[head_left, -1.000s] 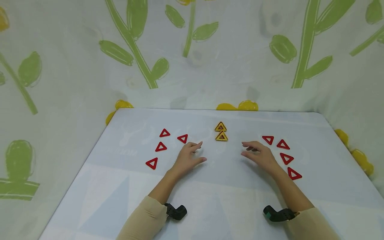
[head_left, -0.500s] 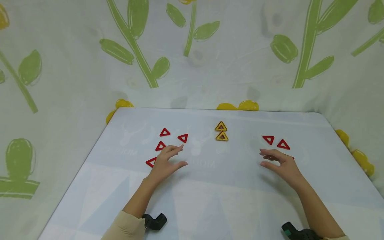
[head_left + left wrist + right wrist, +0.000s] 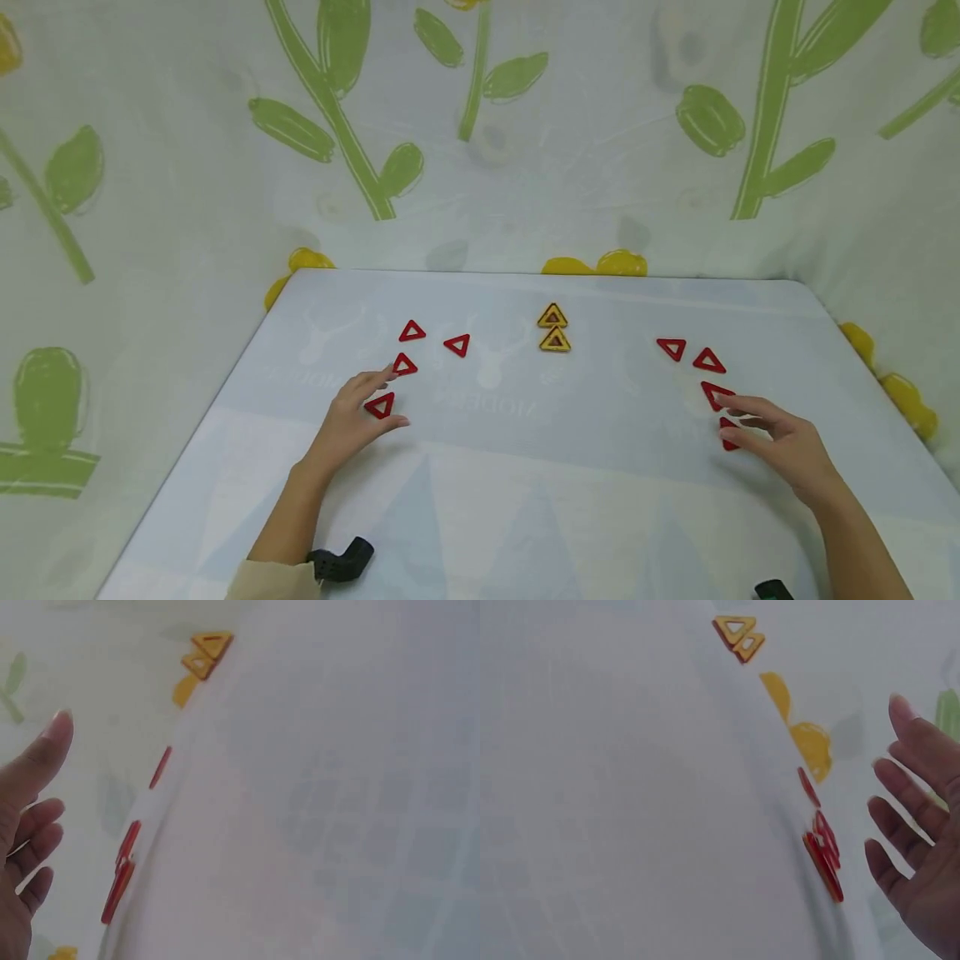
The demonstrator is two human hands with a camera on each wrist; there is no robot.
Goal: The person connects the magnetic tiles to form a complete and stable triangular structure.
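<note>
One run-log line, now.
left hand: at left red triangles | right hand: at right red triangles | contact: unclear | yellow triangles: between red groups

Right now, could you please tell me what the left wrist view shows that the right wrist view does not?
Only the left wrist view: the left hand and the left group of red triangles.
Only the right wrist view: the right hand and the right group of red triangles.
Both: the two yellow triangles, the pale table and the printed cloth.
</note>
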